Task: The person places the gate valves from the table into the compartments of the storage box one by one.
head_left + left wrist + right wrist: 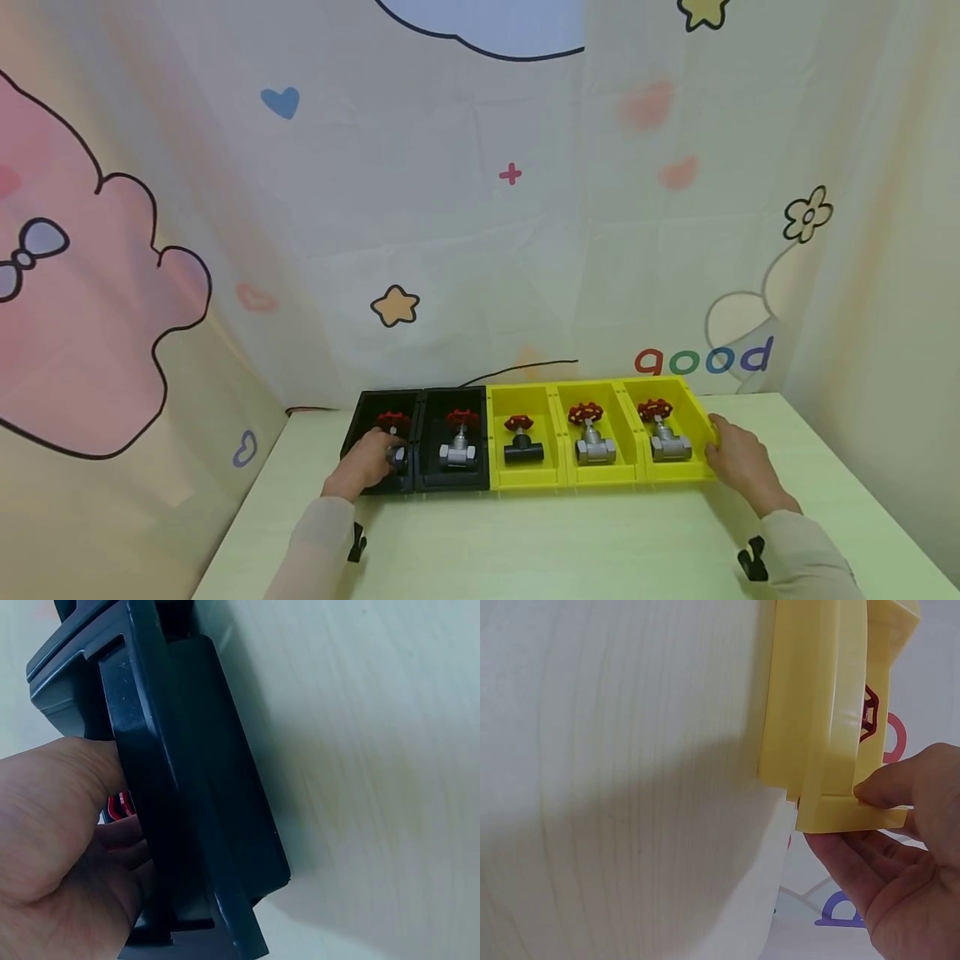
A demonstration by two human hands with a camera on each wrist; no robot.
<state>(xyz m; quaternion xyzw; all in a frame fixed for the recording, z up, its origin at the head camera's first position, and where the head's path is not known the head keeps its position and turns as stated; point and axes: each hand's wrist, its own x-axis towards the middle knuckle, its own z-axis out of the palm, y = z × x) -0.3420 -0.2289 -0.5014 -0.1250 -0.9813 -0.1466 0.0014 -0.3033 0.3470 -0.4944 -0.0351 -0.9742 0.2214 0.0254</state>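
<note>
My left hand (367,462) reaches into the leftmost black bin (351,433) and grips a valve with a red handwheel (393,419). In the left wrist view, the thumb and fingers of the left hand (67,832) pass behind the bin's near wall (157,750), so the fingertips are hidden. My right hand (742,458) pinches the right side of the rightmost yellow bin (701,429). The right wrist view shows the right hand (900,862) with its thumb on top of the yellow rim (847,814) and fingers beneath. A grey metal valve (670,447) lies in that bin.
The second black bin (453,481) holds a silver valve (457,454). Two more yellow bins hold a dark valve (523,451) and a metal valve (595,451). The joined row stands on a pale table (540,542), before a printed curtain (450,208).
</note>
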